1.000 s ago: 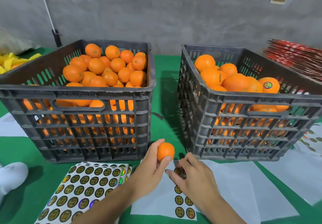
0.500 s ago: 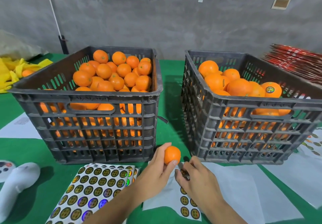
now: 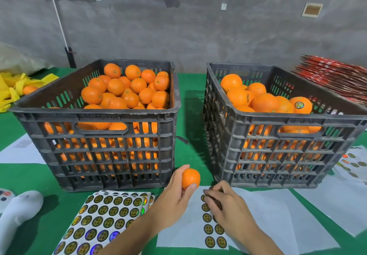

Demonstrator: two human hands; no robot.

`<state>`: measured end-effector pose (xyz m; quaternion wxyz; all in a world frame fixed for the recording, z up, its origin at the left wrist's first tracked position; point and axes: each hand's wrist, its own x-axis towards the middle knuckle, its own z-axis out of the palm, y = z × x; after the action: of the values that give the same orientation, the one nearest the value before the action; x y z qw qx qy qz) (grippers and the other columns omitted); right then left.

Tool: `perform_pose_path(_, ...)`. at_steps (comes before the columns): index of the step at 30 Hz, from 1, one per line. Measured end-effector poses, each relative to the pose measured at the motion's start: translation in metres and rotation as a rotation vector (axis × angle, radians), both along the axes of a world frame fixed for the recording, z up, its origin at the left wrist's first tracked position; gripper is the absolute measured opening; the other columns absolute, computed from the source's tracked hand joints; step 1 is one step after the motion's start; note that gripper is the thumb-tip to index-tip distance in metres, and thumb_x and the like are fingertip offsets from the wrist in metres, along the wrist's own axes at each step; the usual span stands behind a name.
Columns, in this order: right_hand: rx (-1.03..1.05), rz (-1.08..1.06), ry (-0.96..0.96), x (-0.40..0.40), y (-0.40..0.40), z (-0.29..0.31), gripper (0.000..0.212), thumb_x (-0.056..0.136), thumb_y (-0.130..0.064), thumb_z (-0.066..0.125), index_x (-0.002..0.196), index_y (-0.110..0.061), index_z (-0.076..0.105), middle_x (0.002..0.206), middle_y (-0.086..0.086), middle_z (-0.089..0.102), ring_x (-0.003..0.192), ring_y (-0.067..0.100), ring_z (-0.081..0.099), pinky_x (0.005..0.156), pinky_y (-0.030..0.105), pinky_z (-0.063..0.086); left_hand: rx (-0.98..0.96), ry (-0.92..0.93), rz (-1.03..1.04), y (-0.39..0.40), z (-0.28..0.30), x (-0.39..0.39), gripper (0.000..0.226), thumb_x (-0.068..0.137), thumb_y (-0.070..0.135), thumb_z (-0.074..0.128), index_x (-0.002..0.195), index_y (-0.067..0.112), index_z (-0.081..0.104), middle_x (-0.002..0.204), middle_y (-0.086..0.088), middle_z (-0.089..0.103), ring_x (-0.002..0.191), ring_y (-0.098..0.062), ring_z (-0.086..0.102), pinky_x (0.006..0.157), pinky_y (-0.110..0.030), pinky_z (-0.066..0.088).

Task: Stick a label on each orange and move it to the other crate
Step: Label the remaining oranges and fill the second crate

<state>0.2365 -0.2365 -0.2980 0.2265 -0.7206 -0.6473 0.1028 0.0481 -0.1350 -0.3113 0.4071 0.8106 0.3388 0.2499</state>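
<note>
My left hand (image 3: 174,201) holds a small orange (image 3: 190,177) just above the table, in the gap in front of the two crates. My right hand (image 3: 226,205) lies with curled fingers on a mostly used label sheet (image 3: 213,231), fingertips at a round label near its top; whether a label is pinched is hidden. The left black crate (image 3: 99,151) is heaped with unlabelled oranges (image 3: 127,90). The right black crate (image 3: 288,155) holds oranges, one showing a round label (image 3: 299,105).
A stack of full label sheets (image 3: 105,219) lies at the front left on the green table. A white handheld device (image 3: 17,213) sits at the far left. Yellow foam nets (image 3: 17,88) are at the back left, red packaging (image 3: 333,74) at the back right, and backing papers (image 3: 309,211) at the right.
The view has tilted up and shifted. My left hand keeps the orange in about the same spot. My right hand stays on the used label sheet with its fingers working at a label.
</note>
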Motion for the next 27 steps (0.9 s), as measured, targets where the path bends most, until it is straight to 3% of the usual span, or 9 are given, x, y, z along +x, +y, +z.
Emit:
perform_pose_path(4, -0.038, -0.003, 0.028, 0.006, 0.006, 0.003, 0.037, 0.102, -0.050, 0.053, 0.136, -0.037, 0.062, 0.100, -0.015, 0.042, 0.091, 0.007, 0.055, 0.078, 0.027, 0.048, 0.011, 0.007, -0.016, -0.002, 0.001, -0.001, 0.054, 0.099, 0.073, 0.034, 0.146, 0.063, 0.010, 0.144, 0.018, 0.038, 0.108, 0.004, 0.060, 0.090, -0.025, 0.046)
perform_pose_path(9, -0.106, 0.031, -0.006, 0.014, 0.012, 0.006, 0.036, 0.098, -0.057, 0.055, 0.131, -0.044, 0.063, 0.099, -0.014, 0.043, 0.092, 0.006, 0.053, 0.073, 0.025, 0.045, 0.007, 0.015, -0.007, -0.005, 0.006, -0.002, 0.051, 0.103, 0.066, 0.035, 0.147, 0.059, 0.010, 0.145, 0.015, 0.038, 0.111, -0.001, 0.061, 0.095, -0.030, 0.048)
perform_pose_path(15, -0.014, 0.118, -0.011, 0.017, 0.012, 0.002, 0.028, 0.101, -0.052, 0.054, 0.123, -0.040, 0.066, 0.101, -0.020, 0.044, 0.087, 0.006, 0.052, 0.070, 0.019, 0.037, 0.033, 0.026, -0.025, -0.006, 0.010, -0.003, 0.049, 0.103, 0.064, 0.034, 0.146, 0.058, 0.011, 0.144, 0.017, 0.036, 0.110, -0.002, 0.060, 0.097, -0.034, 0.051)
perform_pose_path(18, 0.062, 0.127, -0.049, 0.016, 0.010, -0.003, 0.026, 0.101, -0.051, 0.053, 0.120, -0.040, 0.067, 0.104, -0.024, 0.046, 0.087, 0.007, 0.051, 0.076, 0.019, 0.038, 0.040, 0.031, -0.017, -0.005, 0.009, -0.002, 0.050, 0.103, 0.066, 0.034, 0.146, 0.059, 0.010, 0.142, 0.017, 0.037, 0.108, -0.002, 0.061, 0.096, -0.036, 0.051)
perform_pose_path(23, 0.237, 0.165, -0.186, 0.010, 0.007, 0.000, 0.010, 0.093, -0.034, 0.072, 0.101, -0.040, 0.073, 0.098, -0.023, 0.059, 0.078, -0.001, 0.050, 0.071, 0.016, 0.030, 0.005, 0.014, 0.018, 0.000, 0.001, 0.000, 0.052, 0.099, 0.073, 0.033, 0.145, 0.062, 0.011, 0.140, 0.015, 0.042, 0.106, 0.004, 0.060, 0.095, -0.032, 0.051)
perform_pose_path(27, 0.231, 0.129, -0.013, 0.005, 0.005, -0.001, 0.009, 0.100, -0.035, 0.061, 0.094, -0.042, 0.061, 0.102, -0.023, 0.059, 0.081, -0.001, 0.052, 0.074, 0.019, 0.040, -0.002, -0.003, 0.031, 0.002, -0.001, 0.001, 0.054, 0.096, 0.079, 0.032, 0.144, 0.064, 0.013, 0.145, 0.018, 0.038, 0.117, 0.015, 0.051, 0.093, -0.018, 0.042)
